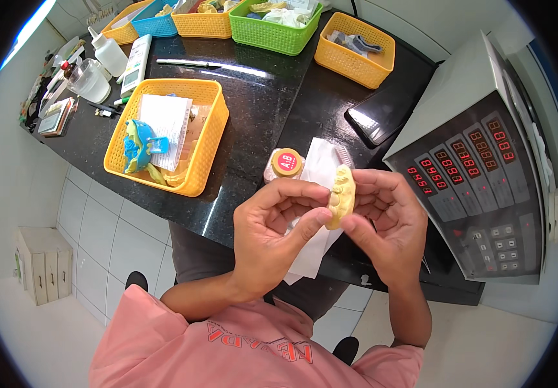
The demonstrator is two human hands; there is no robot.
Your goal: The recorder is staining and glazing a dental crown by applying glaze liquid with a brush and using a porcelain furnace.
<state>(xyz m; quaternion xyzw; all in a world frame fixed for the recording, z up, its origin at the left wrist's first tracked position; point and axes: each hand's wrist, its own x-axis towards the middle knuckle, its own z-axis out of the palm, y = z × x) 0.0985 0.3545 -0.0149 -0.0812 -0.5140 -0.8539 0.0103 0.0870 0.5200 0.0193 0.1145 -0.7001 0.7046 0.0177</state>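
A pale yellow plaster dental cast point(342, 197) with tooth shapes along it is held up in front of me, over the counter's near edge. My right hand point(387, 220) grips it from the right, thumb at its lower end and fingers behind its upper part. From the other side, the thumb and index finger of my left hand point(272, 229) pinch at its left edge. A white paper towel point(320, 161) lies beneath, partly hidden by my hands. Just beyond my left hand stands a jar with a gold, red-labelled lid point(287, 163).
A yellow basket point(217, 129) holds papers and a blue impression tray point(138, 145). More baskets, including a green one point(272, 35), line the back. A black phone point(376, 123) lies near a control box with red digits point(466, 168) at right. Bottles point(107, 52) stand far left.
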